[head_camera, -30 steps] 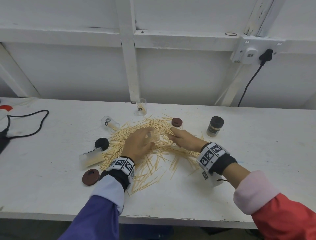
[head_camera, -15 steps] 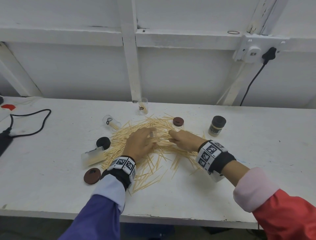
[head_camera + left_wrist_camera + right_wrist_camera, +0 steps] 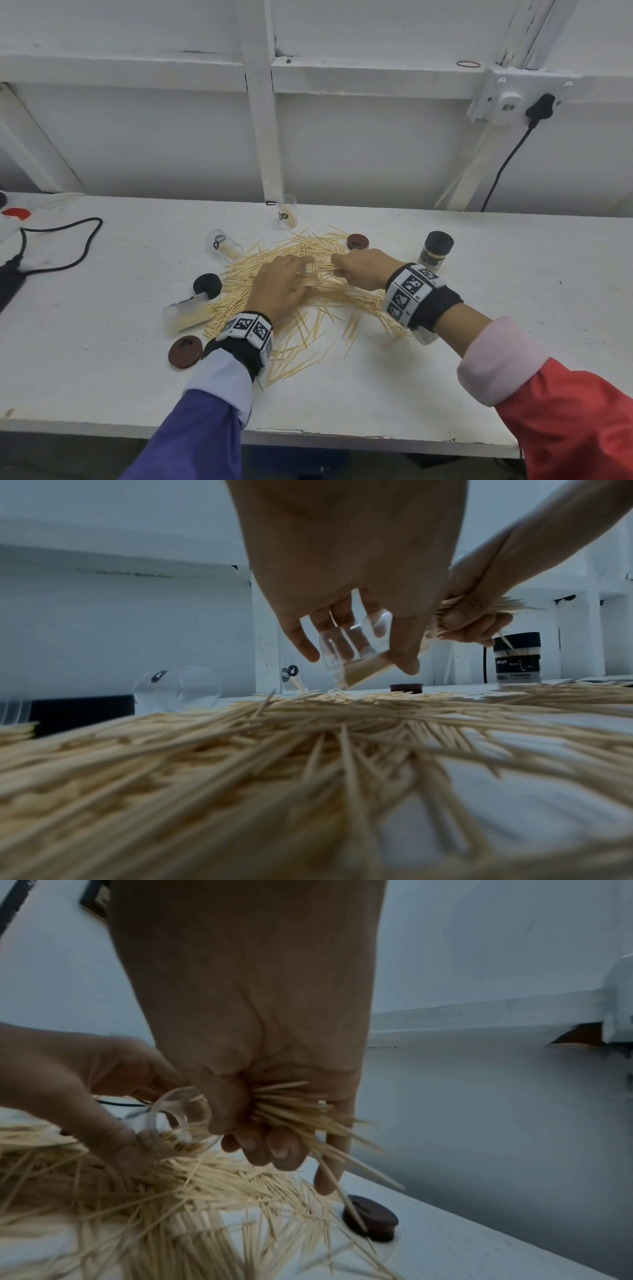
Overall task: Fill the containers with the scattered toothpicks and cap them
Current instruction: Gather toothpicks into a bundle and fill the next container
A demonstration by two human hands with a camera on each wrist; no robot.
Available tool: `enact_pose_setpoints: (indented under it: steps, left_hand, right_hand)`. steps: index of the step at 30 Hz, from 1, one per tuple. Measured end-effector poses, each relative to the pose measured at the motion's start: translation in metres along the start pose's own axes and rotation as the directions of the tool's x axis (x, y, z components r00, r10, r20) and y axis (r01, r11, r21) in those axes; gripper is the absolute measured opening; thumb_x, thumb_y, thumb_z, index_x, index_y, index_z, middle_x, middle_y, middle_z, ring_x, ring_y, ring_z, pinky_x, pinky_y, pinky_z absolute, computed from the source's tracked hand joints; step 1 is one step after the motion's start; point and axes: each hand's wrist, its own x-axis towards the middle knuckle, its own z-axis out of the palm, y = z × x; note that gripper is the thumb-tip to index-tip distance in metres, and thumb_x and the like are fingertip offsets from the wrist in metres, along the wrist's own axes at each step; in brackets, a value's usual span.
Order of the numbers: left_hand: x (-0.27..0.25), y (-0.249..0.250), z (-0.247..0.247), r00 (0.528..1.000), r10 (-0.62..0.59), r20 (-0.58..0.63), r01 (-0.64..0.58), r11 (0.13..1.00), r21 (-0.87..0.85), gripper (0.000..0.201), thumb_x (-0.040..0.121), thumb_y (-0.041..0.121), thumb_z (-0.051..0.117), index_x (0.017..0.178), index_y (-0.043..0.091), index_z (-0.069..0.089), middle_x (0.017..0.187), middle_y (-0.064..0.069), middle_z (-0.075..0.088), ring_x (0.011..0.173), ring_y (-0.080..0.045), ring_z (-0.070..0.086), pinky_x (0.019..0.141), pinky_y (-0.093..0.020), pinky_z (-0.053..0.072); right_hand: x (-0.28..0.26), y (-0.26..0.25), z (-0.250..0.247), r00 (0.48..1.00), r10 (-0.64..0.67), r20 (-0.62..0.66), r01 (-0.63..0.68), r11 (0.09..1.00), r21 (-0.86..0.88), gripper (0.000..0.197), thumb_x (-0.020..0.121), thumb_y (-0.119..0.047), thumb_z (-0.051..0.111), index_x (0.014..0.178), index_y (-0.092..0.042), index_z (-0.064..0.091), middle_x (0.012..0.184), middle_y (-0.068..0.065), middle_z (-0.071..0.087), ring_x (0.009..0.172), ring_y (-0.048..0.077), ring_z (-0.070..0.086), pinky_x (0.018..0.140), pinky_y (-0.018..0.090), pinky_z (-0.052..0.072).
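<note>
On a white table (image 3: 445, 359) set against a white wall, loose toothpicks (image 3: 308, 322) were strewn in a wide pile. A clear container (image 3: 356, 653), tilted and partly filled, was gripped above the pile by the curled fingers of the left hand (image 3: 277, 291). A bunch of toothpicks (image 3: 294, 1112) was clenched in the right hand (image 3: 363, 270), close to the container's mouth. A black-capped full jar (image 3: 435, 251) stood to the right; a nearly empty jar (image 3: 222, 242) was lying behind the pile on the left.

Nearest toothpicks (image 3: 240, 804) blurred.
</note>
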Motion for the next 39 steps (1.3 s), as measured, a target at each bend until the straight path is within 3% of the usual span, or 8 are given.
enact_pose_setpoints:
  steps: [3,9,13,17,22,26,34,39]
  left_hand:
    - [-0.001,0.001,-0.001,1.0,-0.022,0.0,0.022,1.0,0.004,0.052,0.085,0.034,0.072,0.133,0.025,0.054,0.111,0.008,0.06,0.11,-0.017,0.054,0.091,-0.041,0.043]
    - [-0.001,0.007,-0.003,0.999,-0.02,0.029,0.021,0.999,-0.034,0.054,0.086,0.041,0.069,0.135,0.023,0.053,0.117,0.007,0.062,0.11,-0.016,0.057,0.09,-0.039,0.047]
    - [-0.001,0.009,-0.003,0.999,-0.031,0.024,0.032,0.998,-0.059,0.058,0.084,0.043,0.072,0.135,0.023,0.053,0.114,0.007,0.064,0.104,-0.015,0.06,0.085,-0.036,0.048]
    - [-0.001,0.01,-0.004,0.999,-0.035,0.02,0.036,0.996,-0.077,0.058,0.083,0.045,0.072,0.134,0.024,0.054,0.111,0.01,0.064,0.101,-0.012,0.061,0.083,-0.035,0.051]
    - [-0.001,0.011,-0.004,0.996,-0.08,0.028,0.082,0.993,-0.083,0.056,0.083,0.048,0.07,0.133,0.027,0.054,0.111,0.011,0.064,0.099,-0.009,0.06,0.081,-0.032,0.051]
    - [-0.001,0.014,-0.005,0.993,-0.117,0.027,0.119,0.988,-0.102,0.055,0.084,0.052,0.067,0.131,0.025,0.055,0.109,0.011,0.065,0.097,-0.008,0.06,0.081,-0.032,0.051]
    - [-0.002,0.02,-0.01,0.992,-0.122,0.016,0.123,0.986,-0.113,0.052,0.087,0.052,0.064,0.13,0.024,0.057,0.108,0.01,0.066,0.095,-0.008,0.061,0.077,-0.029,0.049]
    - [-0.003,0.02,-0.011,0.99,-0.135,0.033,0.138,0.983,-0.125,0.054,0.086,0.052,0.066,0.131,0.024,0.056,0.109,0.011,0.064,0.096,-0.009,0.061,0.079,-0.03,0.05]
  right_hand:
    - [0.003,-0.001,-0.004,1.0,0.004,-0.005,-0.004,1.0,-0.021,0.017,0.104,-0.019,0.032,0.11,-0.008,0.044,0.084,0.004,0.049,0.079,0.026,0.05,0.068,0.034,0.037]
    - [0.011,-0.006,-0.005,0.997,-0.022,0.075,0.014,0.995,0.101,0.006,0.099,-0.004,0.035,0.097,-0.009,0.033,0.082,0.004,0.049,0.076,0.025,0.049,0.065,0.033,0.039]
    - [0.014,-0.01,-0.004,0.995,-0.031,0.098,0.026,0.998,0.052,0.009,0.101,-0.009,0.04,0.098,-0.008,0.031,0.072,0.002,0.042,0.075,0.026,0.048,0.065,0.035,0.039]
    - [0.017,-0.015,-0.007,0.992,-0.009,0.127,0.01,1.0,-0.005,0.002,0.101,-0.006,0.038,0.103,-0.007,0.039,0.08,0.007,0.046,0.076,0.026,0.049,0.066,0.034,0.039]
    - [0.019,-0.022,-0.01,0.998,-0.01,0.067,0.016,0.996,-0.083,0.014,0.097,0.003,0.035,0.106,-0.005,0.043,0.08,0.009,0.048,0.075,0.026,0.046,0.053,0.026,0.033]
    - [0.02,-0.023,-0.012,1.0,-0.018,0.012,0.019,0.987,-0.16,0.022,0.098,-0.002,0.038,0.116,-0.001,0.05,0.104,0.014,0.06,0.082,0.027,0.054,0.065,0.033,0.04]
    - [0.024,-0.017,-0.014,0.996,-0.057,-0.073,0.044,0.985,-0.168,0.014,0.094,-0.015,0.051,0.106,-0.009,0.056,0.089,0.006,0.057,0.075,0.021,0.049,0.063,0.032,0.04]
    - [0.024,-0.014,-0.012,0.992,-0.058,-0.113,0.052,0.997,-0.05,0.024,0.087,0.002,0.051,0.107,-0.01,0.057,0.101,0.009,0.06,0.088,0.025,0.058,0.071,0.034,0.048]
